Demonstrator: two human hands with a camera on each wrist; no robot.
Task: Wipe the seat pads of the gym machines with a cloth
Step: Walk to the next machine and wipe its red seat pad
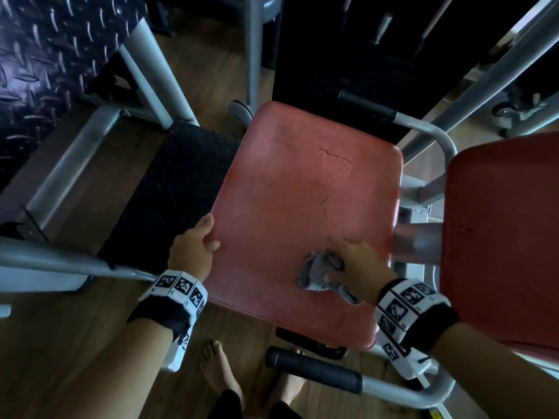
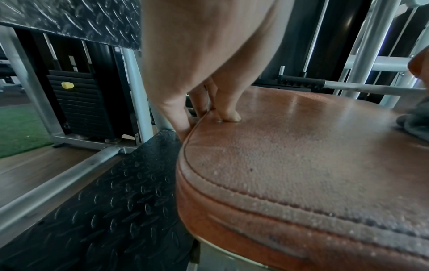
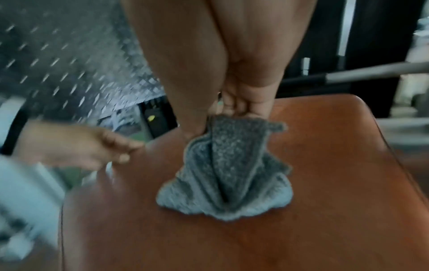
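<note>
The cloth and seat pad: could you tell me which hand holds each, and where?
Right hand grips the bunched grey cloth by its top; left hand grips the red seat pad's left edge.

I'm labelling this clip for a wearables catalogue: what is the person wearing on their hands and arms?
Both hands are bare, with no gloves, and both forearms are bare, with no sleeves in view. The left hand has a wrist band of white panels printed with square black-and-white pixel markers, over a black strap. The right hand has a matching marker band with a black strap behind it.
</note>
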